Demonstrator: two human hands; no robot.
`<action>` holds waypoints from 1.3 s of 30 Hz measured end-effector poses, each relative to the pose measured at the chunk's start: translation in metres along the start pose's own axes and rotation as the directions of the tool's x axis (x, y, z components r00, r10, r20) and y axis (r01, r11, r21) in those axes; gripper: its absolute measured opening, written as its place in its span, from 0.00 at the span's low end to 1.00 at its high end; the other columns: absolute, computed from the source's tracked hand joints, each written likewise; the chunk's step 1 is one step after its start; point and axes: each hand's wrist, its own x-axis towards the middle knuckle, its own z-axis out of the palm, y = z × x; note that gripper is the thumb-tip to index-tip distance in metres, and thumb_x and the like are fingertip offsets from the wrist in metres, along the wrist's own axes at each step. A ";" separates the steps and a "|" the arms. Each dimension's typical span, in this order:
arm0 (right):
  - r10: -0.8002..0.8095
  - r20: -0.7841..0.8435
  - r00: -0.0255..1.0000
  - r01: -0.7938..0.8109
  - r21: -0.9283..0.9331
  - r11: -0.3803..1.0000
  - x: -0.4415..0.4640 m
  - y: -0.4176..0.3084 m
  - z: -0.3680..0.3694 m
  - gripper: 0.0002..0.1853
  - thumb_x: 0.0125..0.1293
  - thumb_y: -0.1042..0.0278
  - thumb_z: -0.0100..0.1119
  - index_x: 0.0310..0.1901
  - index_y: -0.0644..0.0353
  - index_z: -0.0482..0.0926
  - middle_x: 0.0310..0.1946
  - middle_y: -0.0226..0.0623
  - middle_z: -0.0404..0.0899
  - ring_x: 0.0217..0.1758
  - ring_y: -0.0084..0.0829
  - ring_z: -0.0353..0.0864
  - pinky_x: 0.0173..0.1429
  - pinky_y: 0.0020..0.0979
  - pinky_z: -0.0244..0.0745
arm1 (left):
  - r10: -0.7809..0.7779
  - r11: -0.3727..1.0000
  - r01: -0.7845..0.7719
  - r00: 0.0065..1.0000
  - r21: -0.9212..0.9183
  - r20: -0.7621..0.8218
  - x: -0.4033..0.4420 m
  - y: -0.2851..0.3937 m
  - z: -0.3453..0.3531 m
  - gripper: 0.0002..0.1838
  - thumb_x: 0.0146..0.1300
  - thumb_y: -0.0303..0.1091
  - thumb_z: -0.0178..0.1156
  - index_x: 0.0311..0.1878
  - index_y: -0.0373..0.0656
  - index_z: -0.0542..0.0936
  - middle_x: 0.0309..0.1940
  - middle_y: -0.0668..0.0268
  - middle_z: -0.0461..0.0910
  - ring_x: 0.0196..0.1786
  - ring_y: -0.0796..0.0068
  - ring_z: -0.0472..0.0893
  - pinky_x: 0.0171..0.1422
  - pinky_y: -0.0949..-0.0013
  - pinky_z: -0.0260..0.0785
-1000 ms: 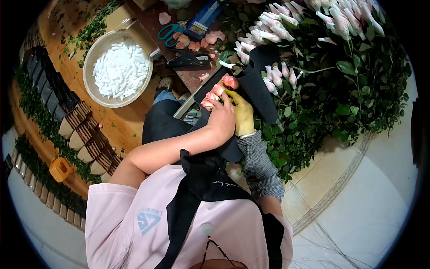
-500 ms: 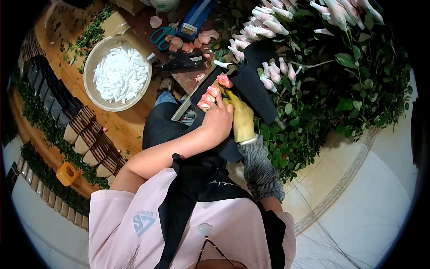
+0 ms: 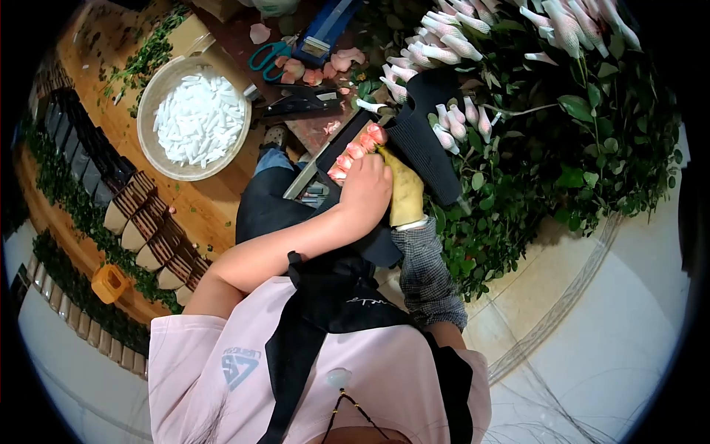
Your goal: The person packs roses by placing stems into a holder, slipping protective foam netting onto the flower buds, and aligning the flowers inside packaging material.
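Observation:
Several coral-pink roses [image 3: 356,151] stand in a slanting row, heads side by side, against dark corrugated cardboard. My bare left hand [image 3: 365,185] is just below the blooms, fingers curled in; what they close on is hidden. Close against it on the right is my right hand [image 3: 406,191] in a yellow glove, by the upper end of the row. Its fingers are mostly covered by the left hand and the flowers, and a bit of green shows at its tip. A black ribbed cardboard sheet [image 3: 425,140] leans out to the right of the glove.
A round tub [image 3: 148,152] of small white pieces stands left. Teal scissors [image 3: 268,59], a black stapler-like tool [image 3: 303,102], a blue tool [image 3: 325,33] and loose petals [image 3: 293,70] lie ahead. Leafy stems with white-netted buds [image 3: 444,44] heap up on the right.
My left fingers have drawn back from the rose heads and curled in below them, uncovering more of the row. The gloved hand has shifted slightly and its fingertips are now more hidden.

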 end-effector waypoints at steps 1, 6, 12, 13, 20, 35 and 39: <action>-0.064 -0.041 0.997 0.064 -0.006 0.998 0.000 0.010 0.008 0.20 0.69 0.58 0.56 0.60 0.50 0.79 0.46 0.45 0.85 0.47 0.46 0.84 0.52 0.42 0.78 | 0.052 0.993 -0.043 0.996 0.105 -0.076 0.002 -0.001 0.001 0.16 0.59 0.36 0.57 0.44 0.33 0.79 0.64 0.36 0.69 0.53 0.54 0.78 0.56 0.63 0.73; 0.003 -0.026 1.000 -0.004 -0.055 0.998 -0.010 -0.037 -0.036 0.18 0.68 0.66 0.54 0.59 0.51 0.79 0.46 0.45 0.84 0.46 0.47 0.84 0.49 0.42 0.79 | 0.016 0.968 0.000 0.998 0.252 -0.062 0.003 0.005 0.010 0.16 0.61 0.34 0.55 0.48 0.33 0.78 0.69 0.39 0.66 0.55 0.57 0.76 0.58 0.65 0.71; 0.127 -0.141 0.982 -0.073 0.333 0.940 -0.001 -0.011 -0.011 0.19 0.68 0.68 0.60 0.60 0.54 0.79 0.52 0.48 0.82 0.53 0.50 0.82 0.56 0.40 0.77 | 0.042 0.965 -0.042 0.999 0.258 0.005 0.006 0.006 0.011 0.16 0.62 0.36 0.55 0.46 0.32 0.79 0.69 0.37 0.66 0.58 0.52 0.76 0.55 0.64 0.74; 0.101 -0.135 0.986 -0.058 0.292 0.955 0.000 -0.005 -0.004 0.21 0.68 0.68 0.60 0.62 0.54 0.78 0.56 0.48 0.81 0.59 0.48 0.80 0.61 0.39 0.74 | 0.047 0.965 -0.045 0.999 0.260 -0.003 0.006 0.005 0.013 0.16 0.62 0.36 0.55 0.46 0.32 0.78 0.69 0.38 0.66 0.59 0.51 0.76 0.55 0.64 0.74; 0.114 -0.584 0.803 0.177 0.417 0.892 -0.061 -0.009 -0.104 0.31 0.78 0.53 0.50 0.74 0.61 0.59 0.69 0.49 0.68 0.69 0.49 0.70 0.72 0.42 0.64 | 0.077 0.956 -0.055 0.995 0.289 -0.065 0.008 0.006 0.007 0.17 0.61 0.35 0.54 0.47 0.32 0.79 0.69 0.39 0.67 0.54 0.57 0.76 0.51 0.65 0.74; 0.426 -0.283 0.859 -0.233 0.524 0.819 -0.059 0.034 -0.090 0.29 0.77 0.57 0.52 0.72 0.65 0.62 0.68 0.45 0.68 0.67 0.36 0.71 0.69 0.34 0.67 | 0.061 0.925 -0.046 0.998 0.378 -0.026 0.023 0.012 0.022 0.14 0.64 0.36 0.53 0.47 0.38 0.78 0.67 0.36 0.67 0.54 0.58 0.74 0.53 0.63 0.70; 0.470 -0.420 0.776 0.041 0.778 0.628 -0.074 0.010 -0.102 0.32 0.79 0.51 0.43 0.74 0.65 0.59 0.70 0.43 0.66 0.65 0.34 0.71 0.71 0.35 0.63 | 0.060 0.946 -0.033 0.995 0.321 -0.075 0.022 0.009 0.030 0.13 0.63 0.36 0.54 0.45 0.39 0.79 0.67 0.34 0.66 0.54 0.57 0.73 0.50 0.62 0.71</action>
